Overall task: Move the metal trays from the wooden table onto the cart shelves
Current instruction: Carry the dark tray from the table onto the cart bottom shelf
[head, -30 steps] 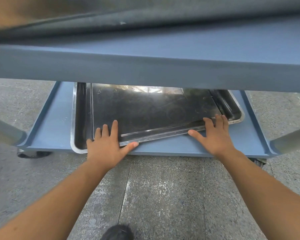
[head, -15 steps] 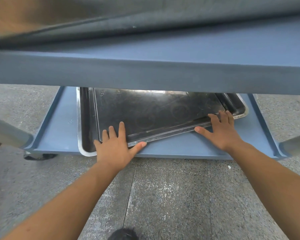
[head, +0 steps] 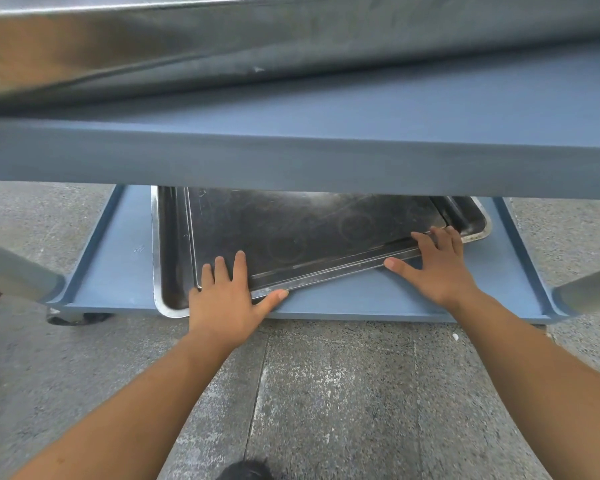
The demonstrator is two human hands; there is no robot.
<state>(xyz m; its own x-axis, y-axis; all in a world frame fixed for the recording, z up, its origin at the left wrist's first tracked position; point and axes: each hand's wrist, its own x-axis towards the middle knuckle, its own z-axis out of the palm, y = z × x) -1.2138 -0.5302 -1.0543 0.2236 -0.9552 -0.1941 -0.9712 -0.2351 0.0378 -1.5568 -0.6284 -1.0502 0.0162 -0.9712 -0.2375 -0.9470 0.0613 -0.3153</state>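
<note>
A dark metal tray [head: 309,237] lies skewed on top of a second metal tray [head: 165,258] on the blue cart's lower shelf [head: 118,258]. My left hand [head: 226,303] grips the upper tray's near rim at its left corner, fingers on top and thumb along the edge. My right hand [head: 433,268] holds the same rim farther right, fingers over it and thumb spread toward the left. The far parts of both trays are hidden behind the cart's upper shelf [head: 291,157]. Another metal tray [head: 222,46] rests on that upper shelf.
Grey cart posts stand at the left [head: 11,271] and right [head: 589,292] corners. A caster wheel [head: 73,318] shows under the lower shelf's left end. Concrete floor [head: 326,393] lies below my arms, with my shoe tip [head: 246,471] at the bottom edge.
Both hands stay on the upper tray's near rim, and the tray's skew looks the same. The view has shifted slightly, so the cart sits lower and more to the right in frame.
</note>
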